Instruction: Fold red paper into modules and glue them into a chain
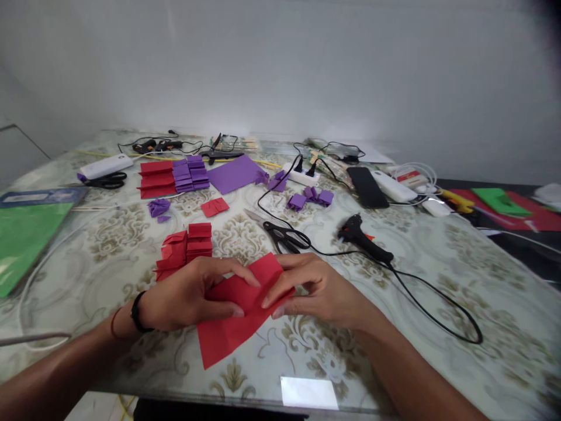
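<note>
A sheet of red paper lies on the glass-topped table near the front edge, partly folded. My left hand pinches its left side between thumb and fingers. My right hand pinches its upper right corner, fingers closed on the paper. A black band sits on my left wrist.
Folded red pieces are stacked just beyond my left hand. Black scissors and a black glue gun with a trailing cord lie behind my right hand. Purple and red folded papers, a purple sheet, green paper, a power strip and cables sit farther back.
</note>
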